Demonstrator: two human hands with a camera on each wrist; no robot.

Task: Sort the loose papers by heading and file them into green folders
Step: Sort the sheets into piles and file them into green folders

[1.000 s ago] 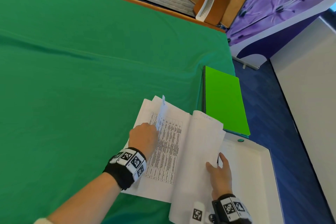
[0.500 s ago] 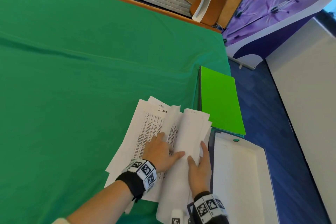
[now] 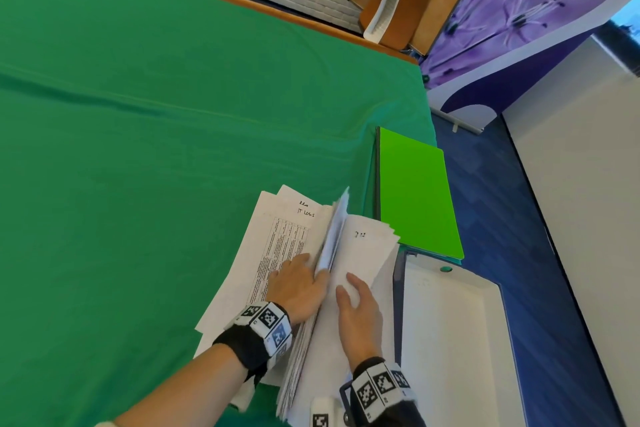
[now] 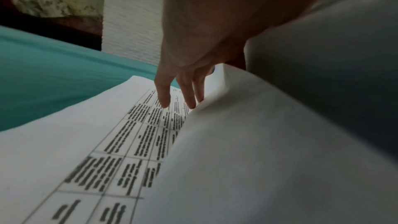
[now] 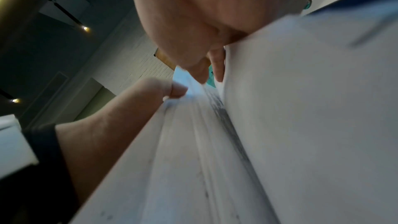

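A loose stack of white papers [image 3: 277, 243] lies on the green cloth near the table's right end, fanned apart like a book. Its lower sheet shows a printed table [image 4: 137, 139] and the handwritten heading "IT LOGS" [image 3: 306, 212]. My left hand [image 3: 299, 282] rests on that sheet with straight fingers [image 4: 163, 94], its thumb [image 5: 176, 89] against the edges of several sheets standing upright. My right hand [image 3: 358, 305] lies flat on the turned-over pile [image 3: 367, 253] to the right. Bright green folders [image 3: 414, 191] are stacked just beyond the papers.
A white open box [image 3: 450, 340] with a dark blue rim sits right of the papers at the table's edge. Blue floor [image 3: 502, 218] drops away beyond it. The green cloth [image 3: 156, 149] stretches left and far. Boards lean behind the table's far edge.
My left hand went from pinching one sheet to lying flat on the printed page. A sheaf of sheets now stands upright between my hands, and the right hand has slid closer to the left.
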